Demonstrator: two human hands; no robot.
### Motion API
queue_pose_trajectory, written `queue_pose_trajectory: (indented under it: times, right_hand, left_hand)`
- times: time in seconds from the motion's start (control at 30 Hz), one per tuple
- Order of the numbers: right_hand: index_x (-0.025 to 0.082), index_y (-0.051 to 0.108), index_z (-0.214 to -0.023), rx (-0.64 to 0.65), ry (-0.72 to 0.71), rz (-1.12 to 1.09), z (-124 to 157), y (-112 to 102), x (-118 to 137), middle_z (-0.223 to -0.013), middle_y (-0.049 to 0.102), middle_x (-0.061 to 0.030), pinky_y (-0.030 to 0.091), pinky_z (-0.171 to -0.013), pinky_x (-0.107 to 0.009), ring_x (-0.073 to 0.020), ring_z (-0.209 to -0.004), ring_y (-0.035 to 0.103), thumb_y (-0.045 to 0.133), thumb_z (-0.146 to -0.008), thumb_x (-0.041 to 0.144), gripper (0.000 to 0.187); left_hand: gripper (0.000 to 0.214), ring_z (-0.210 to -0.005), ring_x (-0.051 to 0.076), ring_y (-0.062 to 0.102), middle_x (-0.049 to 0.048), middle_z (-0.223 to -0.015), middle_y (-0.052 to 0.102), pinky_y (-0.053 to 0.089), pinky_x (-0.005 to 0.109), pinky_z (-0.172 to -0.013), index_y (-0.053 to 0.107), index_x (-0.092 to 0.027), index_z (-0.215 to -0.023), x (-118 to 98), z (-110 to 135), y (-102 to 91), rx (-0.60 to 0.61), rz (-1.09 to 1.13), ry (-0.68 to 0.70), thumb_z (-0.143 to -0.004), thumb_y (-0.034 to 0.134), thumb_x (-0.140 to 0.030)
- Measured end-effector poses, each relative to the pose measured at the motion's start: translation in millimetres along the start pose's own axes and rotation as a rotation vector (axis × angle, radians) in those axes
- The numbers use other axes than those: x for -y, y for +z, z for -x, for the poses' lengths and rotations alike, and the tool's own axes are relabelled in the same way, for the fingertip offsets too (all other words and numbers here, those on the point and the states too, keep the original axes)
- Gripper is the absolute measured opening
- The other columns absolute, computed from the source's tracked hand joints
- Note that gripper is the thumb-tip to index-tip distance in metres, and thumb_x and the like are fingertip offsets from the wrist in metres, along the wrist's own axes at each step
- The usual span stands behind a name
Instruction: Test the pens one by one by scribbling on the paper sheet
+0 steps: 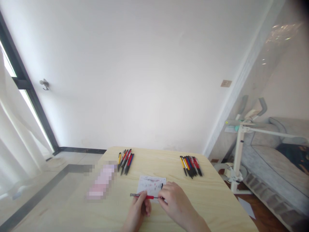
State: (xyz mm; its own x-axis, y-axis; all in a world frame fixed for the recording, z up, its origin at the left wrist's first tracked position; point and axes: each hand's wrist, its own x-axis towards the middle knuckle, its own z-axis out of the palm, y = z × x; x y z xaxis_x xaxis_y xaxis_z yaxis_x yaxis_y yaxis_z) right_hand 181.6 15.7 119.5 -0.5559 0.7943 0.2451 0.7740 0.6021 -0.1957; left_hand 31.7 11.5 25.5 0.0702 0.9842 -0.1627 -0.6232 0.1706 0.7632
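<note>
Both my hands hold a red pen (147, 197) level over the light wooden table (212, 199). My left hand (140, 206) pinches the pen near its grey left end. My right hand (175, 201) is closed around the pen's right end, which it hides. Just behind the pen lies a small white paper (151, 184) with red and black scribbles on it.
A row of several pens (126, 161) lies at the table's back left, another row of several pens (191, 165) at the back right. A blurred pink patch (100, 182) lies left of the paper. A white stand (238, 154) and a grey sofa (272, 161) are at right.
</note>
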Motion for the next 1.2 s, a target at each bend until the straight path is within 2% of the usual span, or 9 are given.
queue_pose_trajectory:
  times: [0.6, 1.2]
  right_hand:
    - [0.021, 0.062, -0.066, 0.009, -0.017, 0.025, 11, -4, -14, -0.068, 0.060, 0.0019, 0.032, -0.066, -0.025, -0.0137, -0.070, 0.050, 0.053, -0.082, 0.017, 0.019]
    - [0.022, 0.063, -0.068, 0.039, 0.054, 0.000, 16, -6, -18, -0.070, 0.061, 0.0019, 0.031, -0.068, -0.024, -0.0137, -0.073, 0.051, 0.055, -0.081, 0.018, 0.016]
  left_hand:
    - [0.036, -0.032, 0.008, 0.041, -0.0055, -0.036, 0.045, 0.023, 0.021, -0.036, 0.044, -0.019, -0.051, 2, -1, -3.5, 0.020, 0.040, -0.010, -0.071, 0.062, -0.043]
    - [0.036, -0.034, 0.009, 0.042, -0.0047, -0.036, 0.046, 0.026, 0.021, -0.038, 0.045, -0.018, -0.051, 3, -2, -5.3, 0.026, -0.001, -0.001, -0.075, 0.058, -0.042]
